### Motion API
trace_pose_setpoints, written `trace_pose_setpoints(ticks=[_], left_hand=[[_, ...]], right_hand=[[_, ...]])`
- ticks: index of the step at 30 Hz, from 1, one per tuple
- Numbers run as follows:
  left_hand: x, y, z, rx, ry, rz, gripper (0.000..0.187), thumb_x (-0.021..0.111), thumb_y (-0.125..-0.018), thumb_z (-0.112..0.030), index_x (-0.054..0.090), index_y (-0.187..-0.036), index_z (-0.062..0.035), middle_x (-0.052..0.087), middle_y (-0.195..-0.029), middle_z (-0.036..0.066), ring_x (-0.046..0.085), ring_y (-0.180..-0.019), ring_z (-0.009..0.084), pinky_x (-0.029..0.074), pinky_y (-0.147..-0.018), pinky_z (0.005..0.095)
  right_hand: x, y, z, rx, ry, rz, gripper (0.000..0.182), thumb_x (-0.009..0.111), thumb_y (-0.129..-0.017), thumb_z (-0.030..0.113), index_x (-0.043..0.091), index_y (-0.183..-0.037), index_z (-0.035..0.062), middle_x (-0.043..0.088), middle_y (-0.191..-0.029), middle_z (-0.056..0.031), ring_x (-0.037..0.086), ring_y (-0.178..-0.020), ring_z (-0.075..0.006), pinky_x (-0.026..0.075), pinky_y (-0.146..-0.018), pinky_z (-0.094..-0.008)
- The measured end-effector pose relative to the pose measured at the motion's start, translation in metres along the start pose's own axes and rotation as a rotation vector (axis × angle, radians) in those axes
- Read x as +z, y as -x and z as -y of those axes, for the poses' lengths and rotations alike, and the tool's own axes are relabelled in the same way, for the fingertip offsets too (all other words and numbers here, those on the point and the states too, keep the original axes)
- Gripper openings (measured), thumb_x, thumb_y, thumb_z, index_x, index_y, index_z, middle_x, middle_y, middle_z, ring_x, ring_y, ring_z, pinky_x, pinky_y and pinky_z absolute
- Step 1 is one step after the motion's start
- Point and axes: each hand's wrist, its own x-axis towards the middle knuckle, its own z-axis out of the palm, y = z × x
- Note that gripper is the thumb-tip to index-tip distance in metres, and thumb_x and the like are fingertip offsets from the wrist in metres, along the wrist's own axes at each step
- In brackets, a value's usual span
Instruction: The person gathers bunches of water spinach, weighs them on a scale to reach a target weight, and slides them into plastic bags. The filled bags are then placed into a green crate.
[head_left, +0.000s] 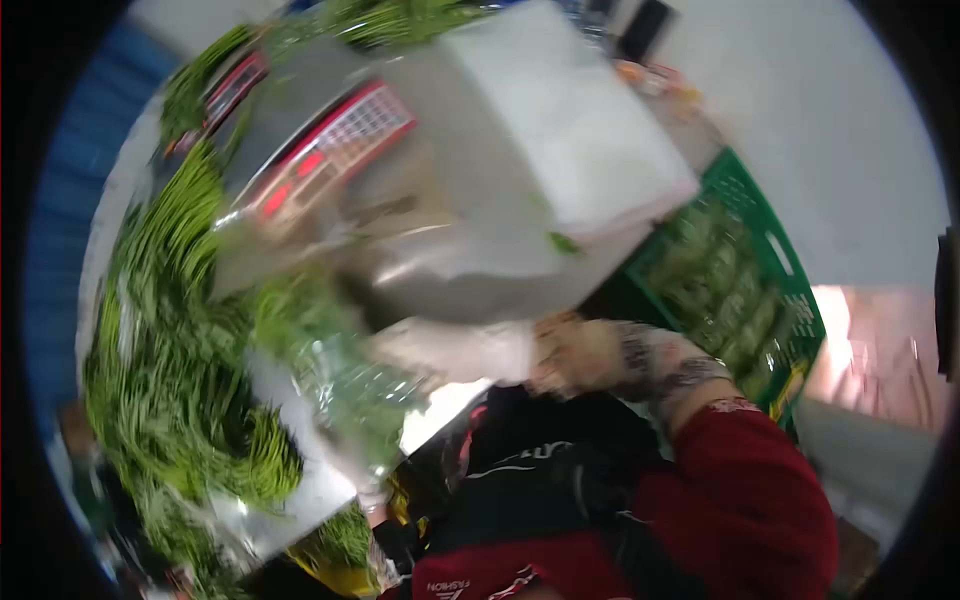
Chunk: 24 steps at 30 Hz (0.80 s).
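Over at nine o'clock, a big heap of green stalks covers the table, all blurred. Near six o'clock a clear plastic bag stuffed with greens touches the right hand, fingers curled tight on its white end. Above sits a scale. At three o'clock, a green crate holds bundles. Left hand unseen.

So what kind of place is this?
Probably a vegetable packing spot or market stall: heaps of green stalks, a weighing scale with a red display, and a green crate full of bagged greens.
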Motion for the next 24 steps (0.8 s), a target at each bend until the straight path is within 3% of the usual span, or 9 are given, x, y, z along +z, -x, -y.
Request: trace_pose_setpoints(ticks=[3, 8, 13, 15, 16, 18, 20, 21, 24], left_hand=[[-0.001, -0.003, -0.022, 0.249, -0.09, -0.143, 0.018, 0.066, -0.081, -0.011, 0.065, -0.093, 0.0033, 0.067, -0.083, 0.01, 0.063, -0.073, 0.0143, 0.051, -0.064, 0.0261], [0.03, 0.024, -0.093, 0.433, 0.053, -0.018, 0.017, 0.066, -0.081, -0.008, 0.065, -0.093, 0.0037, 0.067, -0.085, 0.01, 0.063, -0.075, 0.0143, 0.051, -0.067, 0.0266], [0.117, 0.091, -0.172, 0.496, 0.271, 0.48, 0.017, 0.065, -0.08, -0.006, 0.065, -0.093, 0.004, 0.067, -0.088, 0.009, 0.063, -0.078, 0.0142, 0.051, -0.069, 0.0271], [0.164, 0.128, -0.201, 0.48, 0.325, 0.751, 0.017, 0.065, -0.08, -0.005, 0.065, -0.093, 0.0042, 0.067, -0.088, 0.009, 0.063, -0.079, 0.0142, 0.051, -0.07, 0.0273], [0.188, 0.147, -0.21, 0.467, 0.335, 0.883, 0.017, 0.065, -0.079, -0.005, 0.065, -0.093, 0.0042, 0.067, -0.089, 0.009, 0.063, -0.079, 0.0141, 0.051, -0.071, 0.0274], [0.241, 0.189, -0.221, 0.413, 0.348, 1.147, 0.017, 0.065, -0.079, -0.004, 0.065, -0.094, 0.0044, 0.067, -0.09, 0.009, 0.063, -0.08, 0.0141, 0.051, -0.072, 0.0276], [0.289, 0.224, -0.214, 0.301, 0.396, 1.345, 0.013, 0.064, -0.079, 0.003, 0.065, -0.091, 0.0055, 0.067, -0.091, 0.007, 0.062, -0.08, 0.0129, 0.051, -0.072, 0.0267], [0.308, 0.238, -0.21, 0.229, 0.38, 1.43, 0.013, 0.069, -0.077, 0.001, 0.068, -0.089, 0.0019, 0.067, -0.083, 0.006, 0.06, -0.081, 0.013, 0.047, -0.076, 0.0264], [0.328, 0.272, -0.238, 0.434, 0.265, 1.433, 0.013, 0.068, -0.078, -0.002, 0.069, -0.09, 0.0033, 0.068, -0.088, 0.011, 0.061, -0.085, 0.0157, 0.047, -0.078, 0.0274]], right_hand=[[0.057, 0.034, 0.026, -0.2, -0.148, 0.292, 0.035, 0.048, -0.095, 0.036, 0.054, -0.078, 0.0064, 0.06, -0.064, -0.0043, 0.045, -0.038, -0.0083, 0.032, -0.033, -0.0212], [0.067, 0.104, 0.026, -0.428, -0.383, 0.553, 0.043, 0.047, -0.096, 0.036, 0.057, -0.069, 0.0043, 0.06, -0.056, -0.0054, 0.051, -0.042, -0.0077, 0.035, -0.036, -0.0213], [0.001, 0.246, 0.026, -0.717, -0.326, 0.236, 0.038, 0.046, -0.097, 0.029, 0.059, -0.074, 0.0016, 0.061, -0.055, -0.0068, 0.052, -0.044, -0.0069, 0.034, -0.04, -0.0202], [-0.021, 0.304, 0.018, -0.727, -0.454, 0.028, 0.032, 0.045, -0.097, 0.022, 0.058, -0.078, 0.0002, 0.058, -0.05, -0.0088, 0.051, -0.04, -0.015, 0.036, -0.039, -0.0237], [-0.042, 0.324, 0.005, -0.926, -0.495, 0.135, 0.023, 0.047, -0.096, 0.019, 0.058, -0.086, 0.0012, 0.062, -0.065, -0.0099, 0.059, -0.057, -0.0187, 0.044, -0.049, -0.0278], [-0.057, 0.375, -0.01, -1.091, -0.333, -0.51, 0.02, 0.046, -0.095, 0.023, 0.059, -0.092, 0.0078, 0.057, -0.073, -0.0043, 0.055, -0.066, -0.0151, 0.045, -0.058, -0.0276], [-0.095, 0.423, -0.032, -1.283, -0.537, -0.464, 0.026, 0.041, -0.096, 0.026, 0.059, -0.093, 0.0086, 0.045, -0.065, 0.0036, 0.046, -0.06, -0.0096, 0.038, -0.054, -0.0248], [-0.121, 0.444, -0.05, -1.373, -0.817, -0.079, 0.031, 0.038, -0.099, 0.028, 0.059, -0.093, 0.006, 0.036, -0.053, 0.0087, 0.038, -0.049, -0.0058, 0.03, -0.045, -0.0221], [-0.133, 0.493, -0.087, -1.509, -1.014, -0.418, 0.035, 0.035, -0.1, 0.027, 0.058, -0.091, 0.0039, 0.034, -0.053, 0.0085, 0.036, -0.048, -0.0063, 0.03, -0.046, -0.0216]])
